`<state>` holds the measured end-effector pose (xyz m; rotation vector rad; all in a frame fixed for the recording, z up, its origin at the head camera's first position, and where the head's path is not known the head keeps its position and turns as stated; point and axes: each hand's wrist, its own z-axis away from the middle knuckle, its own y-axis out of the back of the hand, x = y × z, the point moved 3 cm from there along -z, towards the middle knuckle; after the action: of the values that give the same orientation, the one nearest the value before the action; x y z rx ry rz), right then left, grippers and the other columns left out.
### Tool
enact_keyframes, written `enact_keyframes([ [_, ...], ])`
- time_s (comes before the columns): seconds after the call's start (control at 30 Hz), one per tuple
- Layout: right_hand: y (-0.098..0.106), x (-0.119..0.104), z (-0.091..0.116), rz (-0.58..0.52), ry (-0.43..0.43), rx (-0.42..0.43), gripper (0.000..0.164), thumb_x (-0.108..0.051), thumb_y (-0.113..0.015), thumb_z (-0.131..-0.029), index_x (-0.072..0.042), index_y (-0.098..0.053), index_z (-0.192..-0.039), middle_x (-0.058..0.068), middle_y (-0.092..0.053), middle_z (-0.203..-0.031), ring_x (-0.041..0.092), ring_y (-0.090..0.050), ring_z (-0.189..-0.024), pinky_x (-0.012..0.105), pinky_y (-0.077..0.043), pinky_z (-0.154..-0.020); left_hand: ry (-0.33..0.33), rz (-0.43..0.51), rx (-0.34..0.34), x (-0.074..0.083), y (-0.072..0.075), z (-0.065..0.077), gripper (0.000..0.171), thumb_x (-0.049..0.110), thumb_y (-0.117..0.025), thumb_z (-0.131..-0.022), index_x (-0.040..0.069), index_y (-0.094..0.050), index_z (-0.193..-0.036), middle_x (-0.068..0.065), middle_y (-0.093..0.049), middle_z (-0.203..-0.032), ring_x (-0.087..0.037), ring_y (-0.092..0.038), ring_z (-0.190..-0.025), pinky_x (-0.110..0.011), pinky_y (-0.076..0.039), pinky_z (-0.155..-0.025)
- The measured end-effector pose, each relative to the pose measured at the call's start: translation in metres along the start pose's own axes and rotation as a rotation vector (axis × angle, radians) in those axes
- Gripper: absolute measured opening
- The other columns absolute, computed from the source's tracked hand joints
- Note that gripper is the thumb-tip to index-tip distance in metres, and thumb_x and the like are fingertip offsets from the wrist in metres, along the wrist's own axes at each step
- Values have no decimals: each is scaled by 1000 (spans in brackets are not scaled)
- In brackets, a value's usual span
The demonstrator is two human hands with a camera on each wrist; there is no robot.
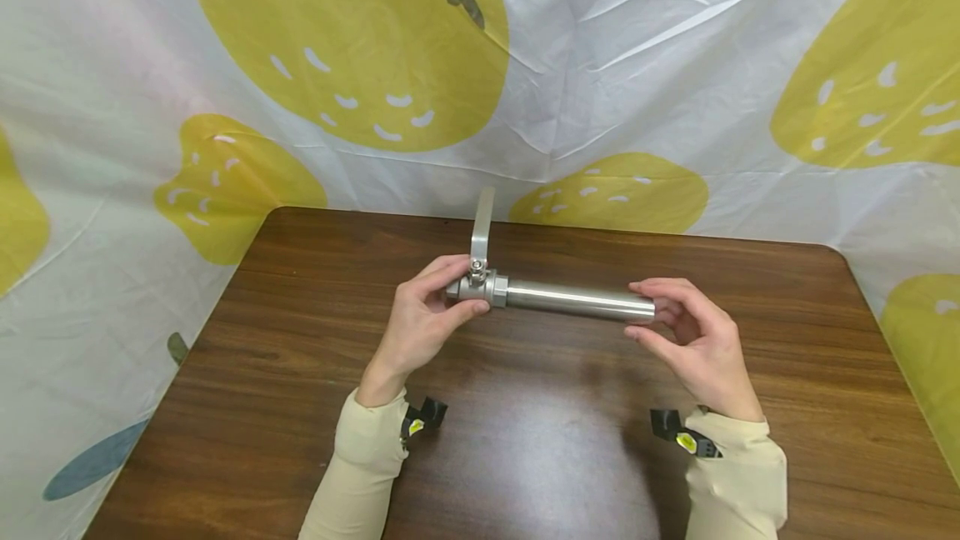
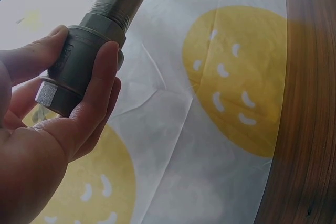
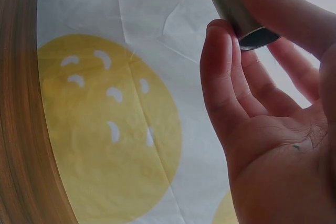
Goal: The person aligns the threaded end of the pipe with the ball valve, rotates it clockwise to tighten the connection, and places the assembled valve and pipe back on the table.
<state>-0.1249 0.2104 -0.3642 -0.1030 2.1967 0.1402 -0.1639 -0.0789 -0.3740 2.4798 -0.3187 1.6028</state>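
At L end of the work, gripped ball valve (image 1: pixel 487 290) snugly w/ L hand (image 1: pixel 412 325). At R end, pinched bare end of steel pipe (image 1: pixel 573 300) narrowly w/ R hand (image 1: pixel 701 344). Held both joined, crosswise btwn hands, above desk (image 1: pixel 262 340). Noted hex collar (image 1: pixel 500 291) where valve met pipe, plus a few exposed threads (image 2: pixel 110 14) in L wrist view; couldn't tell how tight. Found lever (image 1: pixel 482 227) atop valve, pointed away twd printed cloth (image 1: pixel 555 65).

For a clean job, prob. best to steady valve by its body, not lever; to support pipe lightly, in line w/ collar; & w/ any turning, to twist about that same axis, avoiding side load on threads.

Counted: 2 hands, 1 valve, 1 lever, 1 collar, 1 pipe, 1 desk, 2 black wrist units (image 1: pixel 433 412) (1 per sleeve (image 1: pixel 371 436), so 2 sleeves); behind, 1 cloth backdrop, w/ 6 yellow prints at least partly visible in head view.
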Motion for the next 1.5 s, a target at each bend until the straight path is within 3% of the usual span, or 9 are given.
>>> enact_keyframes([
  [0.93,-1,1,0,-11,36,-6,48,33,-61,-57,21,-49,-102,32,-53,-104,20,-59,-87,22,-51,-75,-4,8,4,0,-1,-1,47,-4,-71,-71,-3,-57,-116,-13,-54,-113,-18,-54,-95,-23,-51,-78],
  [1.5,0,0,0,35,-2,-21,49,32,-62,-58,19,-51,-104,33,-53,-102,19,-59,-84,20,-50,-73,-3,17,7,1,0,-1,48,-5,-71,-70,-5,-56,-116,-16,-54,-113,-18,-54,-95,-22,-50,-77],
])
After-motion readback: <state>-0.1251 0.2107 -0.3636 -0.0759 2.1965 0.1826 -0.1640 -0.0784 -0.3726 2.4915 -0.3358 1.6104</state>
